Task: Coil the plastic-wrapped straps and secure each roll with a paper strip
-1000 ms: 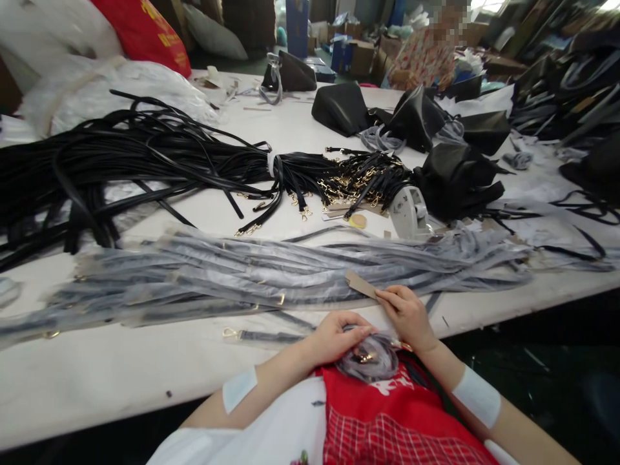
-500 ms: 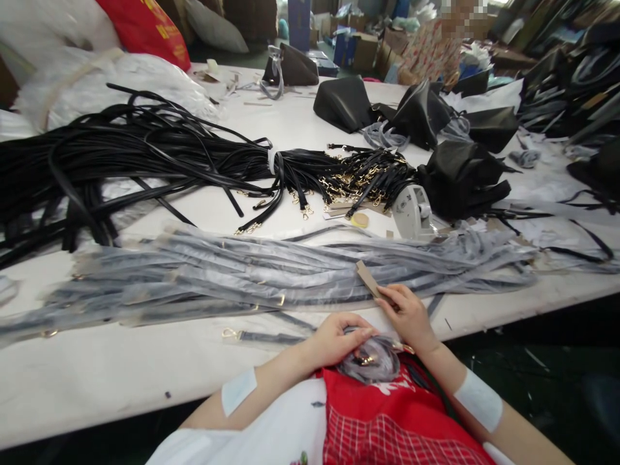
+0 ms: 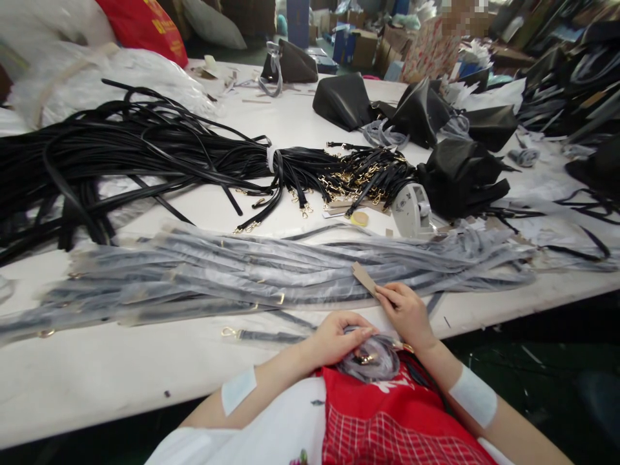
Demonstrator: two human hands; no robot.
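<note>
My left hand [image 3: 341, 337] is closed on a coiled strap [image 3: 380, 363] in clear plastic, held at the table's front edge against the red apron. A gold clasp shows inside the coil. Between the thumb and fingers of my right hand [image 3: 404, 313] is a narrow strip of brown cardboard [image 3: 363, 278], its free end pointing up and left above the wrapped straps. Left of my left hand, another strap [image 3: 271, 338] with a gold snap hook lies on the table. Just beyond both hands stretches a row of plastic-wrapped straps [image 3: 208, 278].
A bundle of black straps [image 3: 194, 148] with gold hooks lies behind, tied with a white band. A white tape dispenser [image 3: 409, 210] stands at its right end. Black bags [image 3: 343, 103] sit farther back. Clear plastic wrap [image 3: 116, 84] is heaped at the far left.
My right hand has shifted very slightly left with the cardboard strip, which has tilted a little more to the left. My left hand keeps its hold on the coil.
</note>
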